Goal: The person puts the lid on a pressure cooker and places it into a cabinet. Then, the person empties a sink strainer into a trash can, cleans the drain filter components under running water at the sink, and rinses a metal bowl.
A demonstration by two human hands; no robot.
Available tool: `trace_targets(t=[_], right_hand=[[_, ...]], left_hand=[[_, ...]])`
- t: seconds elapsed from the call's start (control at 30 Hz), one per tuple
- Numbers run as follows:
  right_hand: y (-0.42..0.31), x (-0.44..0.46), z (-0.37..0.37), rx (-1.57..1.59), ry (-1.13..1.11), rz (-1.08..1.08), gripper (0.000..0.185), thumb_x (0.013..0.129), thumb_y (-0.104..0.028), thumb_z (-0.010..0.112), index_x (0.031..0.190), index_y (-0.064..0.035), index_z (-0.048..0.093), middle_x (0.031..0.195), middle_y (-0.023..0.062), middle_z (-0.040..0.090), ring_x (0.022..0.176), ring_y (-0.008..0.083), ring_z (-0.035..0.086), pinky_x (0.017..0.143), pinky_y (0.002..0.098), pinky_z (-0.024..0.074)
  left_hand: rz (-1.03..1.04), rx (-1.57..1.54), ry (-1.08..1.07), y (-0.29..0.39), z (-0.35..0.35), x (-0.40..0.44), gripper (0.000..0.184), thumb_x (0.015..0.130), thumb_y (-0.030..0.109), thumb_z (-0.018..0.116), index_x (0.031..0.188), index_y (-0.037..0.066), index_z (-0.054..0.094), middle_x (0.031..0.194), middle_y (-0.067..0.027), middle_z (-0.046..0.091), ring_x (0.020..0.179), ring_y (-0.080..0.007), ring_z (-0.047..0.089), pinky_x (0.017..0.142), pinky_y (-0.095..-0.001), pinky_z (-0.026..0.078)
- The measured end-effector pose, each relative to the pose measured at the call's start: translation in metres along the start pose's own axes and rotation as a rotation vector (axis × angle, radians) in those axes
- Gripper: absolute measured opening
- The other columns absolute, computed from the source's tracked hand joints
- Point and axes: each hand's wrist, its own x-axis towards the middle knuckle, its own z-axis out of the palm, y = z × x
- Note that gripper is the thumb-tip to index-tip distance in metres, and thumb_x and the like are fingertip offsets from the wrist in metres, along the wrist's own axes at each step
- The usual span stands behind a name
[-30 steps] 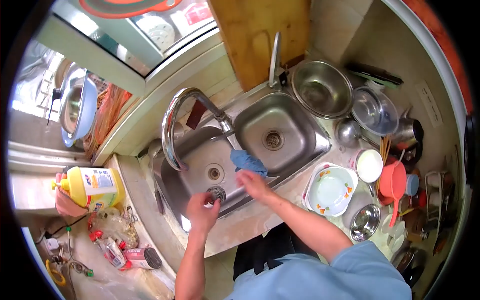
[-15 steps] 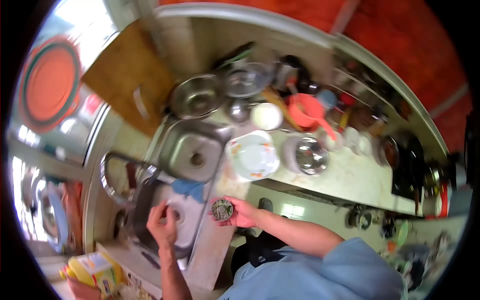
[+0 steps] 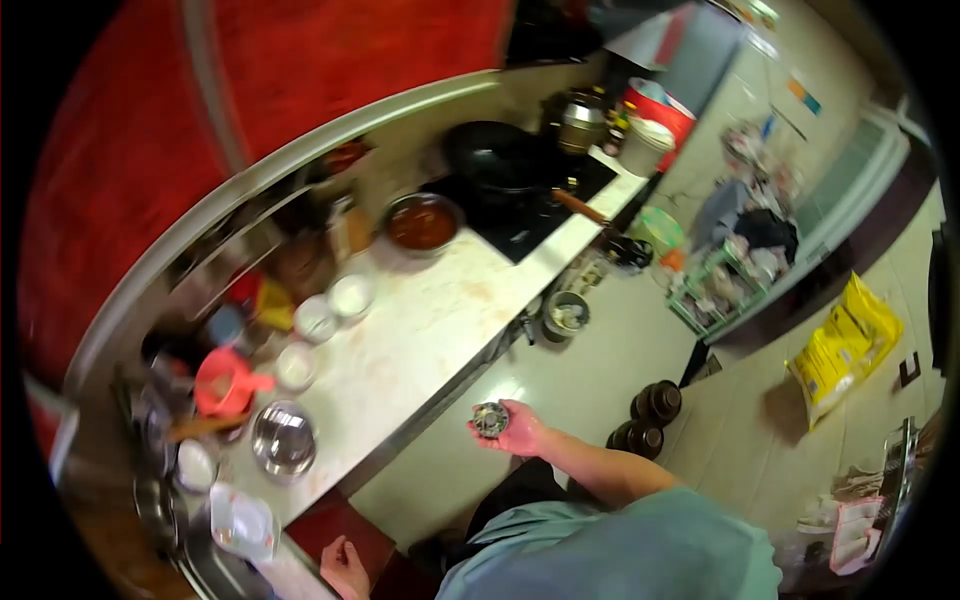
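My right hand (image 3: 522, 430) is held out over the floor, palm up, its fingers curled around a sink strainer (image 3: 491, 420). The strainer is small, round and metal, and greenish-grey food scraps lie in it. Low in the view, beside the counter's front edge, my left hand (image 3: 345, 569) hangs with loosely bent fingers and nothing visible in it. Close to that hand is a white dish (image 3: 243, 523) with a floral pattern. A small bin (image 3: 567, 315) with pale scraps inside stands on the floor beyond my right hand.
Along the counter (image 3: 430, 330) stand a metal bowl (image 3: 284, 440), white bowls, a red ladle (image 3: 224, 383), a pot of reddish-brown food (image 3: 422, 222) and a wok (image 3: 492, 157). Dark jars (image 3: 657, 401), a yellow bag (image 3: 848, 350) and a green rack (image 3: 715, 295) are at right.
My view has swung right from the sink toward the stove and floor. The strainer has moved along in my right hand. My left hand has left the sink area and is lower in view.
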Motion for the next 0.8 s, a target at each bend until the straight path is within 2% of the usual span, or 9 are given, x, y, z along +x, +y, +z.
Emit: trace_targets(t=[0.13,0.2,0.27,0.33,0.4,0.63,0.7,0.73,0.8], right_hand=[[-0.122,-0.037,-0.076,0.158,0.156,-0.301,0.045,0.092,-0.032,0.032,0.119,-0.0009,0.051,0.117,0.021,0.056,0.107,0.0357,0.056,0.089,0.0474,0.0468],[-0.207,-0.04,-0.126,0.177,0.159,-0.331,0.044,0.091,-0.033,0.034,0.116,-0.0012,0.051,0.116,0.0211,0.057,0.106,0.0362,0.056,0.09,0.0485,0.0462],[-0.242,-0.043,-0.181,0.211,0.259,-0.463,0.039,0.092,-0.028,0.032,0.113,-0.0016,0.052,0.115,0.0202,0.056,0.104,0.0358,0.057,0.092,0.0504,0.0455],[-0.293,-0.042,-0.205,0.218,0.373,-0.544,0.038,0.094,-0.029,0.032,0.112,-0.0017,0.051,0.113,0.0181,0.057,0.104,0.0354,0.057,0.091,0.0496,0.047],[-0.334,-0.031,-0.259,0.207,0.285,-0.609,0.041,0.097,-0.036,0.035,0.122,-0.0056,0.045,0.114,0.0138,0.055,0.107,0.0327,0.054,0.089,0.05,0.0465],[-0.439,0.007,-0.406,-0.192,1.058,-0.574,0.056,0.091,-0.055,0.039,0.125,-0.0111,0.045,0.102,0.0045,0.055,0.074,0.0127,0.052,0.057,0.0314,0.0448],[-0.454,0.036,-0.456,-0.357,1.24,-0.594,0.053,0.088,-0.05,0.045,0.123,-0.0094,0.047,0.103,0.0111,0.056,0.079,0.0228,0.056,0.07,0.0395,0.0468],[-0.457,0.06,-0.498,-0.48,1.347,-0.626,0.051,0.088,-0.045,0.048,0.123,-0.0092,0.049,0.107,0.0148,0.055,0.086,0.027,0.058,0.078,0.0423,0.0465],[-0.464,0.079,-0.513,-0.737,1.496,-0.68,0.05,0.086,-0.042,0.051,0.124,-0.0095,0.049,0.114,0.0186,0.052,0.096,0.0306,0.055,0.086,0.0435,0.0432]], left_hand=[[0.016,-0.054,-0.259,0.117,0.095,0.049,0.013,0.082,0.006,0.064,0.093,-0.001,0.066,0.089,-0.0136,0.066,0.078,-0.0232,0.063,0.07,-0.0308,0.052],[-0.232,-0.328,-0.429,0.133,0.177,0.07,0.03,0.08,0.009,0.067,0.108,-0.003,0.061,0.107,-0.0189,0.061,0.097,-0.0307,0.058,0.083,-0.0391,0.048],[0.272,-0.17,-0.327,0.203,0.233,0.104,0.017,0.079,0.007,0.063,0.094,0.001,0.065,0.075,-0.0128,0.061,0.067,-0.0237,0.059,0.06,-0.0336,0.048],[0.452,-0.107,-0.435,0.27,0.284,0.151,0.02,0.074,0.006,0.066,0.094,0.003,0.064,0.077,-0.0128,0.061,0.073,-0.0285,0.059,0.069,-0.0382,0.047],[0.521,-0.03,-0.502,0.332,0.328,0.184,0.025,0.07,0.006,0.067,0.094,0.003,0.064,0.084,-0.0134,0.062,0.081,-0.0319,0.057,0.077,-0.0413,0.045],[0.977,0.196,-0.593,0.37,0.467,0.234,0.066,0.075,0.02,0.066,0.13,-0.004,0.041,0.133,-0.0222,0.043,0.123,-0.0412,0.037,0.103,-0.0486,0.027],[1.094,0.347,-0.587,0.355,0.469,0.235,0.068,0.076,0.027,0.065,0.131,-0.003,0.041,0.135,-0.0223,0.042,0.125,-0.0444,0.033,0.102,-0.0574,0.024],[1.046,0.206,-0.553,0.381,0.474,0.228,0.055,0.078,0.014,0.07,0.125,-0.005,0.048,0.125,-0.0224,0.05,0.116,-0.038,0.045,0.097,-0.0478,0.036],[1.018,0.338,-0.593,0.37,0.472,0.231,0.067,0.079,0.02,0.069,0.134,-0.004,0.038,0.134,-0.0231,0.042,0.125,-0.0395,0.036,0.104,-0.0508,0.029]])
